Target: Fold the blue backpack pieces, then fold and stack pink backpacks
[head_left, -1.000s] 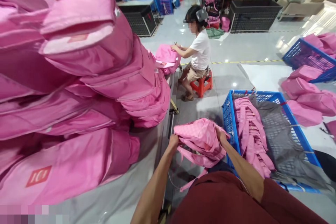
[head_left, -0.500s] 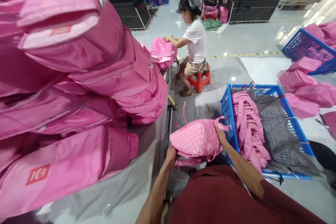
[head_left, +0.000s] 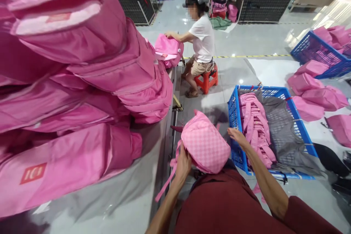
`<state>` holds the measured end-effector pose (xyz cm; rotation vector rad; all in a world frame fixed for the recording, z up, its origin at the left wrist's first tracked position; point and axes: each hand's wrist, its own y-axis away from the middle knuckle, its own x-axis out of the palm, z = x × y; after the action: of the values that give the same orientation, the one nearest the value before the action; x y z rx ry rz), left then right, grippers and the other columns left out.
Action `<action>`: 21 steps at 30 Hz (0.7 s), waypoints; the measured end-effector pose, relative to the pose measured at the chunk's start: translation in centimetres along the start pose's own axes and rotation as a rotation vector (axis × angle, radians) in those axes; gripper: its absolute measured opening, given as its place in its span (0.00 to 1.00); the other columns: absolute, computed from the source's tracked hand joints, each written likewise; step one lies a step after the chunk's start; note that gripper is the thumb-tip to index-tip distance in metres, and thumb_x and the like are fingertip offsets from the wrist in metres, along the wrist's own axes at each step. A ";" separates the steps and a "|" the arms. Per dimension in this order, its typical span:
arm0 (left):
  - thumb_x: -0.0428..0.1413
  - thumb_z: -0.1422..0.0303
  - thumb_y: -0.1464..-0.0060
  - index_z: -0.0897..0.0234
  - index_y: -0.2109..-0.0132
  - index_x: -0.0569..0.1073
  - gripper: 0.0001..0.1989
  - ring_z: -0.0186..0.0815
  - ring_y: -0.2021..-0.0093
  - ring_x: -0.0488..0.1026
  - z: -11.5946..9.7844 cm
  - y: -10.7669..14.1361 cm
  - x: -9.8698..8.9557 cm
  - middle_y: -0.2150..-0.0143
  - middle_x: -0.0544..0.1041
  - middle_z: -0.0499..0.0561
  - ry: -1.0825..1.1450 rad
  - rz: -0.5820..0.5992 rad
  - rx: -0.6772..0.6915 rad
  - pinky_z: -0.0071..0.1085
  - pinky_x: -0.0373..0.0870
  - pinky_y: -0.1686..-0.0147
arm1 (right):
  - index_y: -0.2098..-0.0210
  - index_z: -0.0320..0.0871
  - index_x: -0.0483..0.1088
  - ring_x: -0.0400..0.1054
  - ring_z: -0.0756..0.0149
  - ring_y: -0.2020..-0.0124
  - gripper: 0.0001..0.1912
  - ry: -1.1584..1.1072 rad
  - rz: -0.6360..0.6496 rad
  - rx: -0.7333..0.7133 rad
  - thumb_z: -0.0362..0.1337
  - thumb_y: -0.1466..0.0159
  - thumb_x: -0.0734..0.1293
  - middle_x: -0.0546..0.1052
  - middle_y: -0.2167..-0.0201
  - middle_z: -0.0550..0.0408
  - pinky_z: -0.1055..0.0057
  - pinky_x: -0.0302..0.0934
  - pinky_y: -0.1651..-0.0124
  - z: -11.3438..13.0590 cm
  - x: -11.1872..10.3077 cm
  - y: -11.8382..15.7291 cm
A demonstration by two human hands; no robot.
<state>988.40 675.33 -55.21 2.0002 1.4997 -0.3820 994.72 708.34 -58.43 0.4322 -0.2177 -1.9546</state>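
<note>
A pink checkered bag point(head_left: 205, 142) hangs in front of my body, its broad checkered side facing up. My left hand point(head_left: 183, 159) grips its left edge, and a thin pink strap dangles beside that wrist. To the right of the bag, apart from it, my right hand point(head_left: 236, 135) is raised near the rim of a blue crate point(head_left: 300, 124), fingers extended and holding nothing. Inside the crate lies a row of pink strapped pieces point(head_left: 256, 128) beside grey cloth.
Large pink backpacks point(head_left: 95, 80) are piled on the table point(head_left: 131, 193) at left. Ahead, a person point(head_left: 203, 36) on a red stool point(head_left: 207, 80) touches another pink bag point(head_left: 168, 49). Pink pieces point(head_left: 318, 91) and a second blue crate point(head_left: 315, 49) are at right.
The checkered bag has turned, bringing its broad side up. My right hand has let go of it and moved away to the right. My left hand still holds it.
</note>
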 end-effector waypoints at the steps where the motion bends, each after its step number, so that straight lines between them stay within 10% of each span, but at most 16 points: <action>1: 0.51 0.63 0.34 0.69 0.18 0.55 0.40 0.57 0.41 0.82 0.1 -0.3 -0.2 0.32 0.78 0.71 -0.011 0.011 0.022 0.47 0.75 0.41 | 0.35 0.46 0.76 0.72 0.48 0.31 0.29 0.010 0.054 -0.044 0.58 0.25 0.69 0.77 0.32 0.42 0.47 0.68 0.29 0.8 1.0 -0.2; 7: 0.51 0.66 0.34 0.71 0.17 0.51 0.42 0.60 0.44 0.84 -0.8 -0.8 0.7 0.36 0.81 0.74 -0.071 0.019 0.050 0.48 0.76 0.44 | 0.17 0.49 0.53 0.71 0.40 0.29 0.48 0.502 0.057 -0.260 0.62 0.27 0.70 0.71 0.25 0.40 0.47 0.66 0.29 3.7 8.1 1.1; 14: 0.51 0.58 0.33 0.72 0.16 0.46 0.46 0.56 0.33 0.78 2.1 1.1 4.6 0.25 0.70 0.72 0.107 0.055 0.035 0.46 0.73 0.37 | 0.28 0.44 0.70 0.82 0.43 0.44 0.33 0.702 -0.027 -0.106 0.57 0.22 0.64 0.86 0.46 0.40 0.59 0.71 0.44 0.5 8.4 1.7; 21: 0.51 0.62 0.40 0.69 0.30 0.71 0.33 0.52 0.47 0.83 -0.5 -0.4 0.3 0.45 0.85 0.64 0.074 0.009 0.118 0.43 0.77 0.46 | 0.47 0.43 0.80 0.83 0.48 0.52 0.31 0.617 -0.083 -0.131 0.59 0.19 0.55 0.87 0.57 0.43 0.62 0.70 0.49 3.1 8.8 2.8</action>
<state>988.04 675.90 -55.12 2.1327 1.5452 -0.4050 992.63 699.06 -56.38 0.9386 0.3258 -1.8076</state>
